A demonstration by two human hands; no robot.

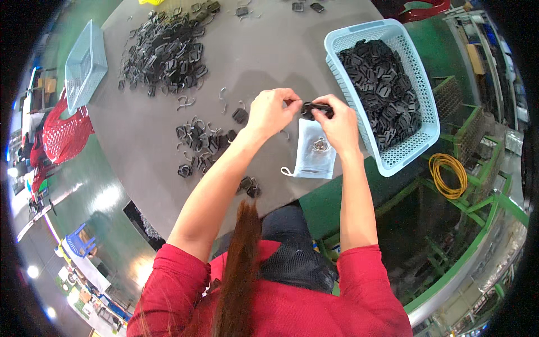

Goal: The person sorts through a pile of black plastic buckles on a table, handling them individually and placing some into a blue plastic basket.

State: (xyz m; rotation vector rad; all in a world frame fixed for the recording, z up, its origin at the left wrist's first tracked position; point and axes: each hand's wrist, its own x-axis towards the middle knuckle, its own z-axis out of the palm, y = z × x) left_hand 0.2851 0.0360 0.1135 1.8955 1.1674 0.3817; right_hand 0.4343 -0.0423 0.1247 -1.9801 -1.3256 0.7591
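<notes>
Above the grey table my right hand (340, 124) grips a black plastic buckle (318, 109) between thumb and fingers. Close to its left, my left hand (274, 112) is closed in a pinch, fingertips almost at the buckle; whatever it pinches is too small to make out. Beneath my right hand lies a light blue pouch (312, 157) with a loop at one corner and a few small rings (320, 145) on top. Left of my left wrist rests another black buckle (240, 115), with a scattered group of buckles and hooks (203, 138) beyond it.
A light blue basket (387, 164) full of black buckles stands at the right. On the far left of the grey table (264, 50) is a large heap of black buckles (165, 51). Another light blue basket (88, 70) and a red chair (66, 130) are further left. A yellow coiled hose (448, 176) hangs at right.
</notes>
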